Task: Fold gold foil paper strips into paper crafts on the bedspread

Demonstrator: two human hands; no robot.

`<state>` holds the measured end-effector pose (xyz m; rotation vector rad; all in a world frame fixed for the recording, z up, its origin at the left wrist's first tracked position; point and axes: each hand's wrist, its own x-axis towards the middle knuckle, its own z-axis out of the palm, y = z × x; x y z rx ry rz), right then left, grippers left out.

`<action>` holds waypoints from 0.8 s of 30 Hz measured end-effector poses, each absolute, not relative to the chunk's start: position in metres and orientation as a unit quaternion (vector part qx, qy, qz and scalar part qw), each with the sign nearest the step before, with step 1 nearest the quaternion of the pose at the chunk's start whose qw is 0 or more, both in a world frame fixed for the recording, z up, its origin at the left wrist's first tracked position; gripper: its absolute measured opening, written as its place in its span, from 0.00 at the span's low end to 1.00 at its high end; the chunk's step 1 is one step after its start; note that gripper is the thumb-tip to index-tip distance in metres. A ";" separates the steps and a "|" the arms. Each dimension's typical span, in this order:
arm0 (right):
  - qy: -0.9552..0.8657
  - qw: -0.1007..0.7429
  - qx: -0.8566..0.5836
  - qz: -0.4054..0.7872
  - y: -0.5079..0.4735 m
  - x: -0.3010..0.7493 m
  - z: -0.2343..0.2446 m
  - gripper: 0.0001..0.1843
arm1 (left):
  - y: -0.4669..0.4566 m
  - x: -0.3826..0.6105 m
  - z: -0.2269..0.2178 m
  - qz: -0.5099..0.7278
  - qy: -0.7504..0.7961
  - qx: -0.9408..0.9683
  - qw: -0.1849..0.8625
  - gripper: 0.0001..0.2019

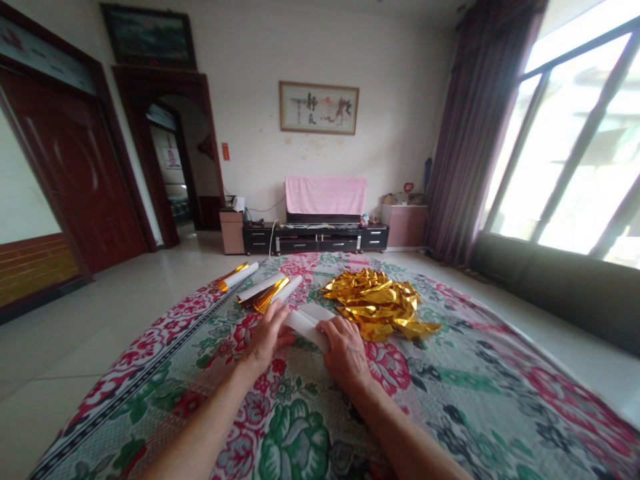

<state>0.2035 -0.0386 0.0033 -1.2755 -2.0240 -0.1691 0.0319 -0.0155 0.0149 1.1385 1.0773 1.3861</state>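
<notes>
Between my two hands is a white sheet of paper (311, 319), partly curled or folded, just above the flowered cloth. My left hand (267, 339) grips its left end, thumb toward me. My right hand (345, 347) has its fingers bent over the sheet's right end. Just beyond my left hand lie rolled sheets (263, 288), white on one face and shiny gold on the other. Right of my hands is a heap of crumpled or folded gold foil paper (377, 300).
A flowered cloth (295, 433) covers the surface before me. Another gold-and-white roll (237, 277) lies near its far left edge. Across the tiled floor (65, 347) stands a low black cabinet (320, 241) with a pink cloth (326, 195) above. A window (575, 147) is on the right.
</notes>
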 end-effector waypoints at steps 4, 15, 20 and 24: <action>-0.804 0.344 -0.471 -0.120 -0.041 0.201 0.006 0.12 | -0.017 0.042 0.014 0.545 0.357 0.390 0.650 0.19; -0.785 0.380 -0.479 -0.100 -0.041 0.201 0.006 0.14 | -0.024 0.056 0.017 0.595 0.252 0.292 0.706 0.16; -0.804 0.347 -0.467 -0.127 -0.044 0.198 0.007 0.13 | -0.025 0.063 0.013 0.592 0.261 0.326 0.690 0.18; -0.838 0.313 -0.438 -0.093 -0.050 0.194 0.013 0.20 | -0.018 0.061 0.006 0.627 0.349 0.302 0.628 0.19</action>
